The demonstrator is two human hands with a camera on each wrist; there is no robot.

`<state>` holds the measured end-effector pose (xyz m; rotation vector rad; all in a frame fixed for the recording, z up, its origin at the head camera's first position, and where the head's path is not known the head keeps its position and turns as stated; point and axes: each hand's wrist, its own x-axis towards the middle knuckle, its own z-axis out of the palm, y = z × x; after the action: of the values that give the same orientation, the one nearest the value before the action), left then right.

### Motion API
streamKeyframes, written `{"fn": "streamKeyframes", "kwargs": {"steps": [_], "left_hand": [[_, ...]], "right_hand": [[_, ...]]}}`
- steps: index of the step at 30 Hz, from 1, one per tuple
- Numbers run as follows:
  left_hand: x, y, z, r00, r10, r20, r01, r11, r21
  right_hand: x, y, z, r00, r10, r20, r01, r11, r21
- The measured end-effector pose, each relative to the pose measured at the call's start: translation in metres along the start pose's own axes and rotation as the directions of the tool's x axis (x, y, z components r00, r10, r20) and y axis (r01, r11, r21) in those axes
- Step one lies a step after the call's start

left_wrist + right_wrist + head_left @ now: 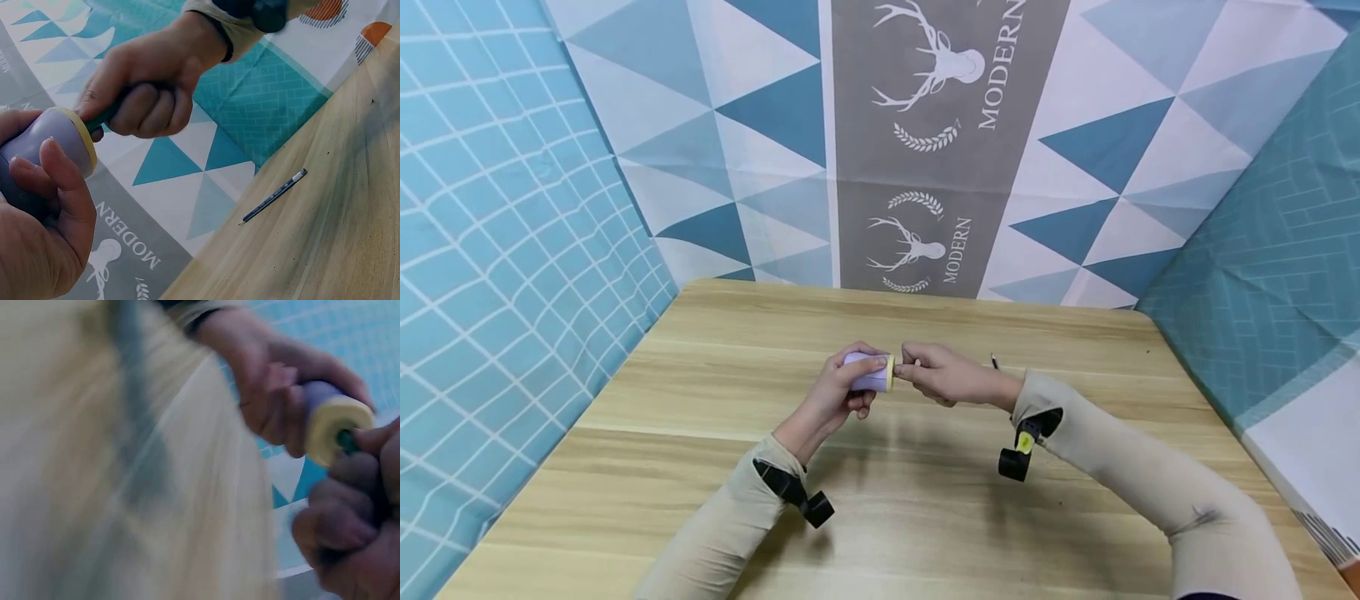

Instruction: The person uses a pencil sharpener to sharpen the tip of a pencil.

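Note:
My left hand grips a lilac pencil sharpener with a pale yellow end, its thumb lying along the top. The sharpener is held above the wooden table, its yellow end facing right. Between thumb and curled fingers, my right hand holds a green pencil. In the right wrist view the pencil's tip end sits in the round hole of the yellow end. Most of the pencil is hidden inside the right fist.
A dark pencil lies on the wooden table, just beyond my right wrist in the head view. Patterned cloth hangs behind the table, and blue checked cloth hangs at the left. Both wrists wear black camera straps.

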<state>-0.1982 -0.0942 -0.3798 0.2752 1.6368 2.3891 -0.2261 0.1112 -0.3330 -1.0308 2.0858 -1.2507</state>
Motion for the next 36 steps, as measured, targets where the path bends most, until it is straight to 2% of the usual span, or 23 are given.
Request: {"fn": "streamKeyframes", "kwargs": {"steps": [1, 3, 5, 6, 8, 11, 13, 14, 15, 17, 19, 20, 23, 26, 28, 29, 30, 31, 32, 33, 34, 35, 36], "left_hand": [[0.0, 0.001, 0.0, 1.0, 0.009, 0.007, -0.009, 1.0, 0.005], [-0.001, 0.001, 0.0, 1.0, 0.024, 0.017, -0.025, 1.0, 0.013], [-0.001, 0.002, 0.0, 0.999, 0.034, 0.029, -0.035, 0.999, 0.016], [-0.001, 0.002, 0.0, 0.999, 0.035, 0.033, -0.035, 0.999, 0.015], [-0.001, 0.004, 0.0, 0.999, 0.033, 0.039, -0.034, 0.999, 0.013], [0.0, 0.005, -0.001, 0.998, 0.029, 0.047, -0.029, 0.999, 0.012], [0.0, 0.006, -0.002, 0.999, 0.027, 0.048, -0.028, 1.0, 0.015], [0.0, 0.007, -0.002, 0.999, 0.026, 0.048, -0.027, 1.0, 0.016], [0.0, 0.007, -0.002, 0.999, 0.025, 0.047, -0.026, 1.0, 0.016], [-0.001, 0.008, -0.001, 0.999, 0.025, 0.044, -0.025, 1.0, 0.016], [-0.001, 0.008, -0.001, 0.999, 0.026, 0.041, -0.026, 1.0, 0.015], [-0.002, 0.008, -0.001, 0.999, 0.026, 0.037, -0.026, 1.0, 0.015], [-0.004, 0.007, -0.001, 0.999, 0.022, 0.027, -0.022, 1.0, 0.013], [-0.005, 0.006, -0.001, 1.0, 0.015, 0.015, -0.016, 1.0, 0.021], [-0.005, 0.005, 0.0, 1.0, 0.01, 0.017, -0.01, 0.999, 0.03], [-0.005, 0.005, 0.0, 1.0, 0.008, 0.018, -0.009, 0.999, 0.034], [-0.005, 0.004, 0.001, 1.0, 0.007, 0.02, -0.008, 0.999, 0.038], [-0.004, 0.004, 0.001, 1.0, 0.005, 0.022, -0.006, 0.999, 0.039], [-0.004, 0.003, 0.002, 1.0, 0.002, 0.023, -0.003, 0.999, 0.037], [-0.003, 0.003, 0.002, 1.0, 0.0, 0.021, -0.001, 0.999, 0.032], [-0.002, 0.002, 0.002, 1.0, -0.002, 0.019, 0.002, 1.0, 0.026], [-0.002, 0.001, 0.002, 1.0, -0.003, 0.018, 0.002, 1.0, 0.02], [-0.001, 0.0, 0.002, 1.0, -0.002, 0.017, 0.002, 1.0, 0.014]], "right_hand": [[0.0, 0.0, -0.002, 0.996, 0.072, 0.053, -0.08, 0.983, 0.165], [0.0, 0.0, -0.005, 0.971, 0.174, 0.162, -0.227, 0.882, 0.412], [0.0, 0.0, -0.007, 0.95, 0.211, 0.229, -0.302, 0.806, 0.51], [-0.001, -0.001, -0.007, 0.946, 0.217, 0.241, -0.315, 0.791, 0.524], [-0.002, -0.002, -0.007, 0.951, 0.223, 0.212, -0.301, 0.819, 0.489], [-0.003, -0.008, -0.004, 0.976, 0.205, 0.079, -0.219, 0.928, 0.302], [-0.006, -0.012, -0.003, 0.99, 0.135, -0.049, -0.132, 0.99, 0.058], [-0.008, -0.013, -0.002, 0.991, 0.074, -0.113, -0.083, 0.993, -0.082], [-0.01, -0.013, -0.002, 0.986, 0.0, -0.165, -0.036, 0.975, -0.218], [-0.014, -0.011, -0.001, 0.958, -0.183, -0.22, 0.062, 0.883, -0.465], [-0.017, -0.005, 0.001, 0.906, -0.372, -0.201, 0.164, 0.748, -0.643], [-0.017, -0.001, 0.002, 0.872, -0.46, -0.165, 0.217, 0.667, -0.713], [-0.013, 0.01, 0.006, 0.754, -0.657, -0.018, 0.324, 0.395, -0.86], [-0.006, 0.018, 0.008, 0.64, -0.753, 0.153, 0.282, 0.046, -0.958], [-0.002, 0.021, 0.006, 0.586, -0.77, 0.253, 0.214, -0.154, -0.965], [-0.001, 0.022, 0.005, 0.566, -0.769, 0.298, 0.178, -0.239, -0.955], [0.0, 0.023, 0.004, 0.553, -0.764, 0.334, 0.151, -0.302, -0.941], [0.0, 0.024, 0.003, 0.547, -0.756, 0.36, 0.138, -0.342, -0.929], [0.001, 0.025, 0.002, 0.552, -0.748, 0.368, 0.146, -0.348, -0.926], [0.001, 0.025, 0.001, 0.564, -0.74, 0.366, 0.163, -0.334, -0.928], [0.002, 0.024, 0.001, 0.579, -0.734, 0.355, 0.184, -0.307, -0.934], [0.002, 0.023, 0.002, 0.604, -0.724, 0.334, 0.209, -0.261, -0.942], [0.001, 0.022, 0.003, 0.636, -0.71, 0.301, 0.238, -0.191, -0.952]]}}
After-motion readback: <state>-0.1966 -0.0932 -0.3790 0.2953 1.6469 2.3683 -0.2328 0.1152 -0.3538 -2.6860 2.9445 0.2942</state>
